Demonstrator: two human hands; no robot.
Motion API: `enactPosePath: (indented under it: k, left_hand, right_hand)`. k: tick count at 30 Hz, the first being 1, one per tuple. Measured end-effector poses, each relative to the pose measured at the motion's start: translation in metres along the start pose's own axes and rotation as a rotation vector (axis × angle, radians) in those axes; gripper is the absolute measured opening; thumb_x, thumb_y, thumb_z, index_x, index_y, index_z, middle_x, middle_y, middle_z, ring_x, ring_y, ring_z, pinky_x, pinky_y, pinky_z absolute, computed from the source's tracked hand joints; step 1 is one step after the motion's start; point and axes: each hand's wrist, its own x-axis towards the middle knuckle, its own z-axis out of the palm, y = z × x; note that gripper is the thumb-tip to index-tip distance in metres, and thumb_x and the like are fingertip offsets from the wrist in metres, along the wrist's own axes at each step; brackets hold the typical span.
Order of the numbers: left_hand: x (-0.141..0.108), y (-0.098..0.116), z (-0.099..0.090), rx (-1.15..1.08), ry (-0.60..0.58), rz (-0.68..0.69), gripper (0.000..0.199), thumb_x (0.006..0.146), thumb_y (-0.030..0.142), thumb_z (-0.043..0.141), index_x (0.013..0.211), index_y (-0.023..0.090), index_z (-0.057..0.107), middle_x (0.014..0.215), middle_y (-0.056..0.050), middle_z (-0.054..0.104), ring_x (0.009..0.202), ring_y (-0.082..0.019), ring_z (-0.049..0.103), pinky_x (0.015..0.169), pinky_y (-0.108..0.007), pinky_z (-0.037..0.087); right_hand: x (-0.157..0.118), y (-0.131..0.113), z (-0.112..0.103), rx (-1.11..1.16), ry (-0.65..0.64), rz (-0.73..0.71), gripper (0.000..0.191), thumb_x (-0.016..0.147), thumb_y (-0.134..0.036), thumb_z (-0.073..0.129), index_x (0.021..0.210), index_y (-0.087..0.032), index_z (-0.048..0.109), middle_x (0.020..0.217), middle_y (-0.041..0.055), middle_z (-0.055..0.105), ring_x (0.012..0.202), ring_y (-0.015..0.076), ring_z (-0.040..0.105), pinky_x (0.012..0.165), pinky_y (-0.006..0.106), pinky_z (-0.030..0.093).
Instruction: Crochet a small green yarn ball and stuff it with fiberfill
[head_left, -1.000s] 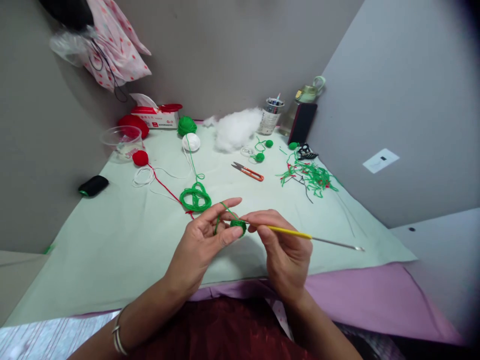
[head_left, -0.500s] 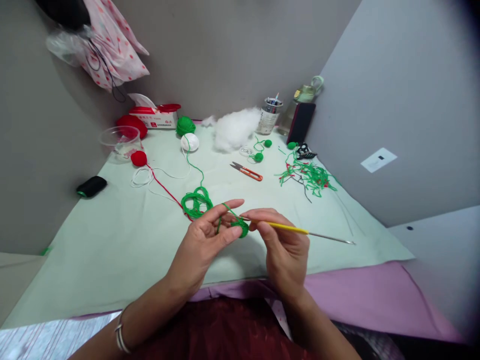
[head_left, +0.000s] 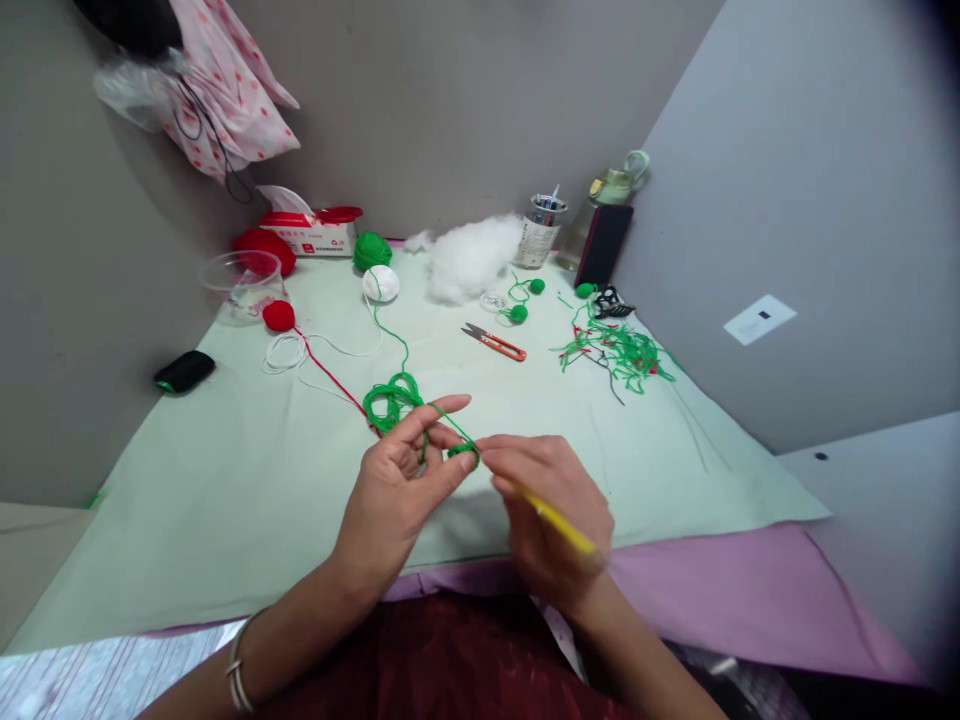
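Observation:
Between thumb and fingers, my left hand point(head_left: 401, 480) pinches a small green crochet piece point(head_left: 466, 456). Green yarn runs taut over its raised index finger down to the piece. My right hand point(head_left: 559, 510) grips a crochet hook point(head_left: 555, 522) by its yellow handle; the hook's tip is at the piece, hidden by fingers and yarn. The handle's rear end is blurred. Beyond my left hand lies a loose coil of green yarn point(head_left: 390, 400), its strand leading back toward a green yarn ball point(head_left: 371, 251).
Orange thread snips point(head_left: 495, 342) lie mid-table. Behind them sits white stuffing point(head_left: 476, 258). Yarn scraps point(head_left: 626, 350) and small green balls point(head_left: 517, 314) are on the right, with a bottle point(head_left: 611, 185) and phone point(head_left: 604, 245) behind. At left are a red yarn ball point(head_left: 278, 316) and clear tub point(head_left: 240, 285).
My right hand has turned, swinging the hook's rear end down and toward me. The green piece and my left hand have shifted slightly left.

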Motion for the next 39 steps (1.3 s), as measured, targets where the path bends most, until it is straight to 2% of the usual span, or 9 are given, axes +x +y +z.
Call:
enactPosePath:
  k: [3, 6, 9, 13, 20, 23, 29, 34, 39]
  left_hand:
    - [0.001, 0.002, 0.001, -0.160, -0.071, -0.166, 0.050, 0.077, 0.028, 0.092, 0.126, 0.025, 0.080, 0.077, 0.003, 0.062, 0.064, -0.009, 0.044, 0.064, -0.023, 0.038]
    - [0.003, 0.008, 0.000, -0.235, -0.093, -0.295, 0.046, 0.078, 0.031, 0.092, 0.121, 0.022, 0.082, 0.074, 0.002, 0.061, 0.065, -0.009, 0.044, 0.065, -0.023, 0.038]
    - [0.005, 0.011, 0.000, -0.197, -0.077, -0.249, 0.042, 0.076, 0.029, 0.092, 0.117, 0.024, 0.084, 0.084, -0.001, 0.067, 0.077, -0.013, 0.053, 0.074, -0.024, 0.042]
    - [0.003, 0.008, 0.004, -0.084, -0.083, -0.130, 0.037, 0.078, 0.027, 0.092, 0.114, 0.029, 0.085, 0.090, 0.000, 0.067, 0.086, -0.014, 0.056, 0.080, -0.024, 0.044]
    - [0.005, 0.003, 0.005, -0.278, -0.086, -0.253, 0.046, 0.075, 0.029, 0.093, 0.119, 0.021, 0.083, 0.077, 0.002, 0.062, 0.060, -0.006, 0.041, 0.070, -0.022, 0.045]
    - [0.009, 0.005, 0.002, -0.343, -0.104, -0.322, 0.035, 0.078, 0.027, 0.091, 0.111, 0.018, 0.085, 0.067, 0.008, 0.050, 0.051, -0.003, 0.021, 0.070, -0.023, 0.048]
    - [0.007, 0.007, 0.004, -0.128, -0.074, -0.138, 0.037, 0.078, 0.028, 0.091, 0.115, 0.027, 0.085, 0.089, -0.002, 0.070, 0.086, -0.015, 0.060, 0.081, -0.026, 0.047]
    - [0.005, 0.004, -0.001, 0.015, -0.090, -0.087, 0.029, 0.085, 0.033, 0.085, 0.114, 0.033, 0.085, 0.098, -0.002, 0.072, 0.094, -0.016, 0.060, 0.085, -0.027, 0.044]
    - [0.006, 0.006, -0.005, 0.038, -0.092, -0.082, 0.028, 0.086, 0.031, 0.083, 0.113, 0.037, 0.084, 0.096, 0.000, 0.065, 0.082, -0.012, 0.052, 0.069, -0.024, 0.039]
  right_hand:
    - [-0.003, 0.002, 0.003, -0.104, 0.038, -0.095, 0.030, 0.099, -0.011, 0.066, 0.122, -0.028, 0.076, 0.110, 0.0081, 0.081, 0.093, 0.0217, 0.074, 0.076, 0.037, 0.059]
    - [0.001, 0.005, 0.001, 0.184, 0.152, 0.107, 0.025, 0.104, -0.015, 0.060, 0.116, -0.028, 0.077, 0.099, 0.0062, 0.080, 0.084, 0.0205, 0.072, 0.070, 0.036, 0.058]
    - [0.009, 0.006, 0.000, 0.420, 0.172, 0.301, 0.022, 0.106, -0.021, 0.059, 0.104, -0.026, 0.080, 0.091, 0.0042, 0.079, 0.076, 0.0181, 0.069, 0.065, 0.033, 0.057]
    - [0.011, 0.005, 0.003, 0.426, 0.096, 0.343, 0.019, 0.104, -0.022, 0.063, 0.105, -0.028, 0.081, 0.096, 0.0029, 0.081, 0.078, 0.0176, 0.071, 0.069, 0.033, 0.060]
    - [0.000, 0.008, 0.006, 0.010, 0.081, -0.011, 0.034, 0.098, -0.011, 0.069, 0.122, -0.033, 0.079, 0.113, 0.0054, 0.082, 0.091, 0.0208, 0.075, 0.079, 0.038, 0.058]
    - [0.005, 0.010, 0.001, 0.177, 0.140, 0.160, 0.025, 0.101, -0.015, 0.065, 0.114, -0.030, 0.080, 0.099, 0.0047, 0.082, 0.085, 0.0201, 0.074, 0.073, 0.037, 0.058]
    - [0.013, 0.009, -0.001, 0.492, 0.110, 0.395, 0.016, 0.103, -0.025, 0.066, 0.103, -0.027, 0.082, 0.094, 0.0016, 0.081, 0.075, 0.0148, 0.068, 0.070, 0.030, 0.056]
    - [0.012, 0.013, 0.000, 0.622, 0.127, 0.510, 0.017, 0.106, -0.029, 0.064, 0.103, -0.028, 0.081, 0.095, -0.0001, 0.080, 0.072, 0.0119, 0.066, 0.073, 0.028, 0.056]
    - [0.014, 0.012, -0.002, 0.733, 0.112, 0.524, 0.022, 0.109, -0.031, 0.057, 0.103, -0.026, 0.077, 0.096, 0.0009, 0.080, 0.071, 0.0119, 0.066, 0.074, 0.029, 0.057]
